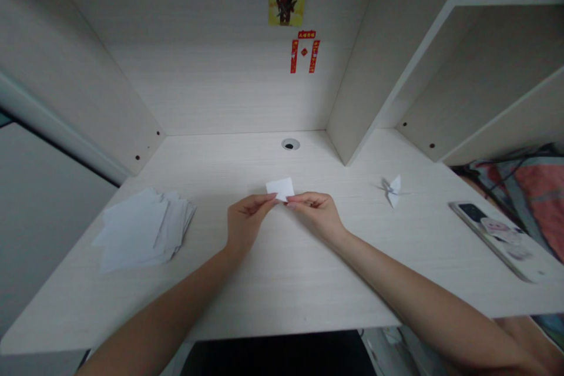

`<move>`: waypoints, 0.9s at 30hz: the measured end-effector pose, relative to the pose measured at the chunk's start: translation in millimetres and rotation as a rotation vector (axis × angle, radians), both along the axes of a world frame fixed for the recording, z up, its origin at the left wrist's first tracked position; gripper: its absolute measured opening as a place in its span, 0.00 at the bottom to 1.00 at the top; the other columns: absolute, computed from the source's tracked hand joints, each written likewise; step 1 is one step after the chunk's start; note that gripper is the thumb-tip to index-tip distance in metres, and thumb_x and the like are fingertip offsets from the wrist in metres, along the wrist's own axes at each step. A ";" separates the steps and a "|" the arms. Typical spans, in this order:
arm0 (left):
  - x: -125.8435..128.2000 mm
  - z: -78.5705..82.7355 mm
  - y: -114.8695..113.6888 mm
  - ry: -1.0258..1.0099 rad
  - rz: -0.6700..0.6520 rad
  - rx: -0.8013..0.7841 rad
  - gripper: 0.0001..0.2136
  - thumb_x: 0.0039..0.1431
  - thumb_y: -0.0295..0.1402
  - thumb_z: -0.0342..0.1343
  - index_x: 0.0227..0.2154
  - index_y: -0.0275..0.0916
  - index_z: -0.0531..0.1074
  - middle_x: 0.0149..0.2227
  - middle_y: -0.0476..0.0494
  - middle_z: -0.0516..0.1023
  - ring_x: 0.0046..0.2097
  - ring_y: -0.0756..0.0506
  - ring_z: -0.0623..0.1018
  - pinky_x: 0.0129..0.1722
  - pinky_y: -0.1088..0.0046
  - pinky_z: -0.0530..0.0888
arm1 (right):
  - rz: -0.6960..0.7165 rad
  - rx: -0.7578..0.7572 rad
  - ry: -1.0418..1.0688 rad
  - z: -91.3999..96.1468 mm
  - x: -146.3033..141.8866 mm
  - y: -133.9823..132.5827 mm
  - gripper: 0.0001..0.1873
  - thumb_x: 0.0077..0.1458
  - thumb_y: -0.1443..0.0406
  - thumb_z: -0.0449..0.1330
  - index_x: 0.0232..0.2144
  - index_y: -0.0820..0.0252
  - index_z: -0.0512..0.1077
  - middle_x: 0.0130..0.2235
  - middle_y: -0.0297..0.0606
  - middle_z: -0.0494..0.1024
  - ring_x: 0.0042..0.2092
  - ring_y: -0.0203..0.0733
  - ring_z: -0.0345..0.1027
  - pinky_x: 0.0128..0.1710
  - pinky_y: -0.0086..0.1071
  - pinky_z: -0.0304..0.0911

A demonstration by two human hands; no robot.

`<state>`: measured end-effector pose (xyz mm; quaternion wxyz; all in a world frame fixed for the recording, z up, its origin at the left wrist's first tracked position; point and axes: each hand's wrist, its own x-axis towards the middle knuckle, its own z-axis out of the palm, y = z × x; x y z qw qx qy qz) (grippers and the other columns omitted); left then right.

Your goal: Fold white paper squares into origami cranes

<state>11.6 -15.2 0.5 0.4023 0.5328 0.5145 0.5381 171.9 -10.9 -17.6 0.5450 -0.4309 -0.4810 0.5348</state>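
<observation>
A small white piece of folded paper (281, 187) is held up in the middle, just above the desk. My left hand (248, 215) pinches its lower left edge between thumb and fingers. On the lower right edge, my right hand (319, 211) has a matching pinch. The fingertips of both hands nearly meet below the paper and hide its bottom edge. Off to the right, a folded white paper crane (392, 190) stands on the desk, apart from my right hand.
A loose stack of white paper sheets (136, 232) lies at the left. At the right are a phone (506, 241) and a red and grey cloth (533, 188). A round cable hole (291, 144) sits near the back panel. An upright divider (365, 70) rises at the back right.
</observation>
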 end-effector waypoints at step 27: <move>3.9 -5.1 5.5 -0.101 0.010 -0.062 0.08 0.42 0.34 0.64 0.28 0.38 0.78 0.32 0.44 0.81 0.36 0.45 0.78 0.41 0.68 0.74 | -0.044 -0.078 0.137 -3.1 -8.3 -0.9 0.11 0.37 0.60 0.68 0.26 0.58 0.77 0.28 0.35 0.80 0.30 0.37 0.71 0.35 0.33 0.66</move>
